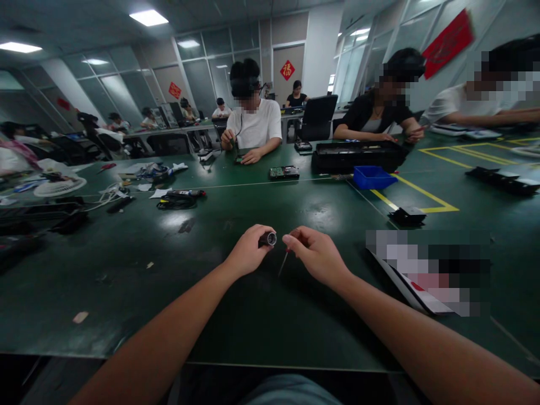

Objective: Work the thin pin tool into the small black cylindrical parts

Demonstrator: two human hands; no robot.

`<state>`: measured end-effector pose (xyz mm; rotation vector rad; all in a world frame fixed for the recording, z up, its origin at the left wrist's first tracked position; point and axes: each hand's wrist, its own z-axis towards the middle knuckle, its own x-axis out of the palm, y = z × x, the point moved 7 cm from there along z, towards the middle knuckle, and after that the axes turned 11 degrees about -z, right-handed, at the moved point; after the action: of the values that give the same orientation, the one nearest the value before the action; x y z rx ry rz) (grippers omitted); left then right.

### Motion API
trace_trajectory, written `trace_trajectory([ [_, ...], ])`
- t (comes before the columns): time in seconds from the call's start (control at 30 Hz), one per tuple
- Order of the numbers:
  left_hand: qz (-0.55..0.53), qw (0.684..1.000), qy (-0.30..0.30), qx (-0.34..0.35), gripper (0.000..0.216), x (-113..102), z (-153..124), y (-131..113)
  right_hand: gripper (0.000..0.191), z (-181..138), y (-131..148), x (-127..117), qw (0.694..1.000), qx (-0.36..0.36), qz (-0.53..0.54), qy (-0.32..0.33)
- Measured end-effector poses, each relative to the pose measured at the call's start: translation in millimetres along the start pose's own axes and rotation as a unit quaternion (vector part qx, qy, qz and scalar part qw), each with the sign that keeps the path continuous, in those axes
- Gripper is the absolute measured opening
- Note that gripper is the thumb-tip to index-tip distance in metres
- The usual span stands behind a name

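The left hand (pixel 248 251) is closed around a small dark cylinder (pixel 267 239) with a shiny silver end, held just above the dark green table mat (pixel 236 315) with that end turned toward the right hand (pixel 315 254). The right hand is curled in a pinch on a thin screwdriver (pixel 283 262), whose slim metal shaft slants down and to the left below the fingers (a trace of red shows at the grip; the tip is too small to read). The two hands are close together, cylinder and fingertips almost touching. Farther across the table lie a green circuit board (pixel 284 172), a blue plastic bin (pixel 372 177) and a long black tray (pixel 358 156), and a person in a white T-shirt (pixel 255 128) sits opposite, both hands at a small item
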<state>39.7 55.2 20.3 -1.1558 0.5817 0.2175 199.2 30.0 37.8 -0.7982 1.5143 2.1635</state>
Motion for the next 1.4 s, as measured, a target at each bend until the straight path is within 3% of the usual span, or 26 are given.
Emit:
trace_trajectory([
  [0.27,-0.001,1.0,-0.03,0.007,0.029,-6,1,11,0.017,2,-17,-20,0.964,0.018,0.214,-0.159],
  [0.53,-0.013,0.999,-0.024,0.036,0.029,-6,1,7,0.019,5,-18,-11,0.979,0.022,0.17,-0.108],
  [1.4,-0.01,0.999,-0.018,0.034,0.036,-7,0,2,0.02,4,-24,-17,0.978,0.05,0.129,-0.154],
])
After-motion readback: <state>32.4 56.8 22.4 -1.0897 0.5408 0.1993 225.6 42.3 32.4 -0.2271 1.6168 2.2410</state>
